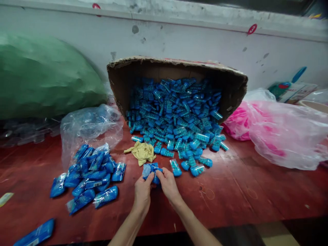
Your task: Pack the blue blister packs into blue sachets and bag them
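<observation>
On the near part of the red desk [241,198], in front of the carton [233,90], two hands meet over the work. Left hand [142,194], right hand [169,188]: each grip clamped, thumb against fingers, on one crumpled blue packet [150,168]. Whether the packet touches the desk we cannot tell. The step, as we judge it: handling the film by its edge. To do it well, we would steady the forearms first, let the left grip anchor and the right do the fine work, and pinch close to the edge so the film neither slips nor tears. Light, even pressure should serve better than a hard tug. What sits inside, we cannot make out.

Tally, big to small. Desk: one. Carton, on its side, mouth toward us: one. Green sack [46,75], far left: one. Pink-tinted bags [287,130], right: two at a guess, overlapping. Clear bag [92,126], behind the left-hand heap: one. Yellow cloth [142,152], just beyond the hands: one. Blue packets [105,197]: about fifteen heaped, one alone at lower left, besides the one held. Clear containers [178,102] with blue ends and teal balls, in and before the carton: past counting. Red wall badges [252,29]: two.
</observation>
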`<state>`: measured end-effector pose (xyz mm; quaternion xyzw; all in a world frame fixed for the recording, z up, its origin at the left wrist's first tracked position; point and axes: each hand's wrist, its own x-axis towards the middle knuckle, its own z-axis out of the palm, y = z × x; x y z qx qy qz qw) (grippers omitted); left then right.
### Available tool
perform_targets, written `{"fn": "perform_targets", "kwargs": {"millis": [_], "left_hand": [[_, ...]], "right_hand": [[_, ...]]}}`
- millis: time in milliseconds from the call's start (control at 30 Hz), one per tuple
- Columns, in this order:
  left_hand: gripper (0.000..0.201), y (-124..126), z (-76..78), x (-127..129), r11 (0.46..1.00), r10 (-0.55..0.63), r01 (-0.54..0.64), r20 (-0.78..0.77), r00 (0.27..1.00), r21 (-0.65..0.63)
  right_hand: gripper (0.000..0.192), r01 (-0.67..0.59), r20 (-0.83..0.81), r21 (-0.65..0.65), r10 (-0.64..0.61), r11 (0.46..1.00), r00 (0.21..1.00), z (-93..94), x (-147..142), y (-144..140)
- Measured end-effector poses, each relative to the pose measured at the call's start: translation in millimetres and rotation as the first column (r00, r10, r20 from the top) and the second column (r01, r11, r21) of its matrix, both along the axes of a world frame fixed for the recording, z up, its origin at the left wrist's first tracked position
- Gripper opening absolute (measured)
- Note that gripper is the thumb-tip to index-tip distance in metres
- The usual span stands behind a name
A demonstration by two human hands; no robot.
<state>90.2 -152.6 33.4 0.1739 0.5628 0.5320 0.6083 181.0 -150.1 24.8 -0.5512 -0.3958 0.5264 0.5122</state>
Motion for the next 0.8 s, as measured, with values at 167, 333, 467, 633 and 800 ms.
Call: {"fn": "perform_targets", "kwargs": {"millis": [167,333,467,633,800], "left_hand": [[0.030,-2,5.5,7,0.999,0.016,-0.011,0.131,0.991,-0.038],[0.032,-5,6.6,3,1.000,-0.023,0.023,0.078,0.997,0.004],[0.032,-7,7.5,5,1.000,0.001,-0.002,0.070,0.998,0.024],[0.030,-7,9.7,8,0.999,0.015,-0.006,0.172,0.985,-0.050],[0.024,-4,12.3,0,0.982,-0.138,0.160,0.200,0.970,-0.099]], "right_hand": [[0.024,0.011,-0.010,0.013,-0.011,1.000,1.000,-5.2,-1,-2],[0.017,-0.070,-0.122,-0.023,0.067,0.997,0.990,2.4,3,-2],[0.021,-0.087,-0.141,-0.036,0.081,0.996,0.987,4.0,0,-2],[0.025,-0.049,-0.052,-0.018,0.048,0.999,0.997,1.6,-3,-1],[0.027,-0.065,0.071,0.054,0.061,0.996,0.996,4.8,1,0]]}}
